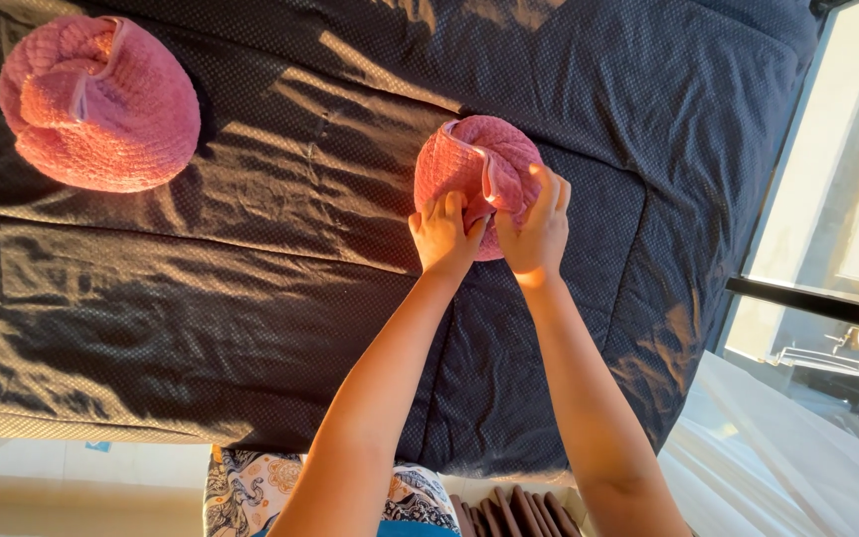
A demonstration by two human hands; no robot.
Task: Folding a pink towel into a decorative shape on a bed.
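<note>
Two pink towels lie on a bed covered with a dark, dotted quilt. The nearer rolled towel sits right of the middle of the quilt, bundled into a rounded shape with a lighter hem folding across its top. Both bare hands are on it, side by side at its near edge.

The left hand presses against the towel's lower left side; its fingers are bent and closed onto the cloth, pinching a fold of the fabric. The right hand grips the lower right side, its fingers curled over the towel's edge and shut around the terry cloth. The two thumbs nearly meet between the hands, just where the hem dips down. Both forearms reach up from the bottom of the view, well apart at the elbows and close at the wrists.

The second pink towel rests well apart, near the far left corner of the quilt, already wound into a round bundle with a twisted knot on top; no hand touches it. Sunlight falls in streaks across the creased quilt. At the bottom edge a patterned garment shows, and on the right a white sheet lies below a bright window frame.
</note>
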